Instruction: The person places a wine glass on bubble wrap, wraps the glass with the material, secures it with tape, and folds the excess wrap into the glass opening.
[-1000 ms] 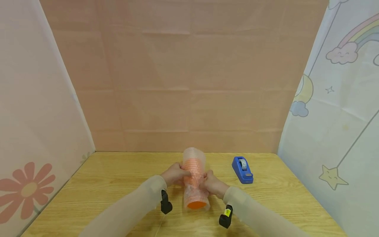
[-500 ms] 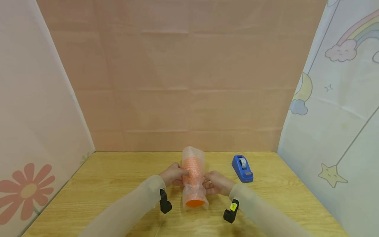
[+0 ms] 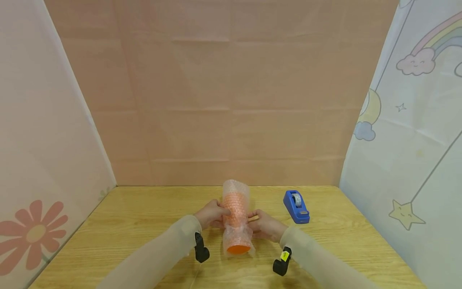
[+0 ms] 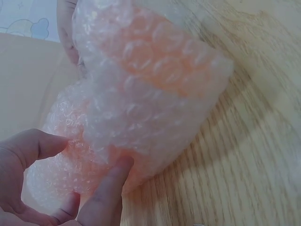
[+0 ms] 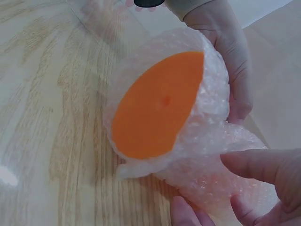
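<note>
An orange object lies rolled in clear bubble wrap [image 3: 236,204] at the middle of the table, its long side running away from me. Its flat, rounded orange end [image 5: 155,108] faces the near side and shows through the open end of the roll. The package is pinched in at a waist partway along. My left hand [image 3: 212,214] holds it from the left, thumb on top and fingers along the side. On the right side, my right hand [image 3: 267,226] has thumb and fingers spread around the wrap near the waist. Much of the object is hidden by the wrap.
A blue tape dispenser [image 3: 296,208] with a roll of tape stands to the right of the package. The wooden table [image 3: 144,241] ends at a brown backdrop [image 3: 231,120], with printed cloth walls at both sides. Black cameras sit on both wrists.
My right hand has shifted slightly right, its thumb and fingers moving from over the wrap to its right side. The left hand and the package stay nearly in place.
</note>
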{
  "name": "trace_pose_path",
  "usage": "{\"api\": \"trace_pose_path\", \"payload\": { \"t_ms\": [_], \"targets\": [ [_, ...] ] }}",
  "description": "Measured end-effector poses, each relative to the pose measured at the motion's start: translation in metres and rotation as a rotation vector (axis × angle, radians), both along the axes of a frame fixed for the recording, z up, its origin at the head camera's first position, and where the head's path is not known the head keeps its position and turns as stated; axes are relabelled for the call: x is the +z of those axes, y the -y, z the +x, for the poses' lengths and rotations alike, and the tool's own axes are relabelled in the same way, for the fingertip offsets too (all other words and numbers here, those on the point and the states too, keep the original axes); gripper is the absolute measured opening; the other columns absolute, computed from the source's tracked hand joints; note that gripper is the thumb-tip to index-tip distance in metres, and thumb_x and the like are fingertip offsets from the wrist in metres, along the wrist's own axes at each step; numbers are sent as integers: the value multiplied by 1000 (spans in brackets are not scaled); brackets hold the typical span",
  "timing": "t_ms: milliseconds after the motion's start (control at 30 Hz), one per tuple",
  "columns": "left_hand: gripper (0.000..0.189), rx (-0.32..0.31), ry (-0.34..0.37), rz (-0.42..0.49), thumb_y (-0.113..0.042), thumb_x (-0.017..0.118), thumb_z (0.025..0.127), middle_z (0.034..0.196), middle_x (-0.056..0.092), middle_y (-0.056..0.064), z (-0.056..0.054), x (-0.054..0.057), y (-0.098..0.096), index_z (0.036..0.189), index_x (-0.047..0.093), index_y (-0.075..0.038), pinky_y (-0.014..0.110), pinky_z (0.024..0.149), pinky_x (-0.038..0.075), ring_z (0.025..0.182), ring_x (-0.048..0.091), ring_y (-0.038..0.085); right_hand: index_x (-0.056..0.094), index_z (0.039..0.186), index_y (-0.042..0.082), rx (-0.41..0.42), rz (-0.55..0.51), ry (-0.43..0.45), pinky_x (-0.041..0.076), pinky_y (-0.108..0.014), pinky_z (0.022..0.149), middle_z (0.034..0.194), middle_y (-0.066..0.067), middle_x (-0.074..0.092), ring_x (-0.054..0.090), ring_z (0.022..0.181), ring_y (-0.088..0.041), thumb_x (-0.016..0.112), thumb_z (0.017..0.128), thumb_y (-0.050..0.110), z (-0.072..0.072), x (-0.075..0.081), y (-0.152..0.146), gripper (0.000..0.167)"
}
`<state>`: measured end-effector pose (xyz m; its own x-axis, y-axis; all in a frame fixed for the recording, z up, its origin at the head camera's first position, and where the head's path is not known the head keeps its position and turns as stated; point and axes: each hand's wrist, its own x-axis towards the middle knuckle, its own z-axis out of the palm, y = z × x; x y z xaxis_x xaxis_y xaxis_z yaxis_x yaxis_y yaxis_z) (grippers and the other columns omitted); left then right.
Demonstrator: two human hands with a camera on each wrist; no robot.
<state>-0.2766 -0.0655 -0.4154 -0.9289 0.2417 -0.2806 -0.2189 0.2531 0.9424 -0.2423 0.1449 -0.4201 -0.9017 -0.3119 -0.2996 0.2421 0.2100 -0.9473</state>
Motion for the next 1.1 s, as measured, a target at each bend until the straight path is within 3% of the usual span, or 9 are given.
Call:
{"api": "trace_pose_path", "payload": {
  "t_ms": [167, 433, 533, 667, 800, 933, 1100],
  "targets": [
    [34, -6, -8, 29, -9, 66, 85, 96, 44, 12, 1, -2, -1, 100, 37, -3, 34, 65, 57, 73, 53, 22, 26, 123, 3, -4, -75, 54, 54, -37, 78, 113, -21, 48, 57, 87, -26, 61, 88, -3, 1, -2, 2, 50],
    [32, -21, -21, 61, -8, 64, 85, 98, 43, 13, 1, -6, -3, 101, 36, -3, 35, 66, 55, 74, 52, 22, 23, 126, 7, -36, -76, 82, 56, -41, 74, 111, -22, 48, 57, 88, -29, 62, 90, 2, 2, -4, 4, 53],
    [37, -21, -113, -48, -9, 66, 82, 105, 41, 16, 1, -5, -4, 105, 38, -1, 36, 68, 49, 81, 48, 25, 23, 126, 7, -34, -76, 78, 56, -39, 72, 109, -21, 50, 58, 86, -28, 61, 90, 4, 1, -6, 4, 52],
    [47, -20, -318, -249, -9, 69, 82, 112, 39, 20, 2, 2, -7, 119, 42, -4, 35, 66, 40, 86, 44, 28, 23, 126, 7, -36, -75, 78, 55, -37, 71, 110, -21, 49, 57, 86, -28, 61, 90, 3, 1, -6, 4, 52],
    [43, -105, -433, -295, 2, 62, 86, 90, 50, 14, 3, 7, -9, 122, 42, -7, 28, 56, 42, 68, 47, 20, 23, 126, 7, -33, -73, 76, 55, -38, 72, 113, -22, 47, 56, 88, -29, 61, 90, 3, 2, -6, 4, 52],
    [31, -168, -431, -284, -1, 55, 90, 70, 46, 3, 4, 7, -10, 118, 43, -6, 24, 50, 40, 55, 42, 13, 24, 124, 7, -32, -68, 69, 56, -40, 73, 113, -22, 47, 57, 87, -29, 61, 90, 2, 2, -7, 5, 51],
    [33, -142, -367, -238, -25, 60, 94, 79, 50, 5, 4, 5, -12, 117, 44, -8, 28, 57, 46, 63, 49, 16, 24, 122, 7, -19, -71, 62, 56, -45, 77, 112, -23, 48, 58, 88, -30, 60, 88, 0, 2, -7, 4, 50]
  ]
}}
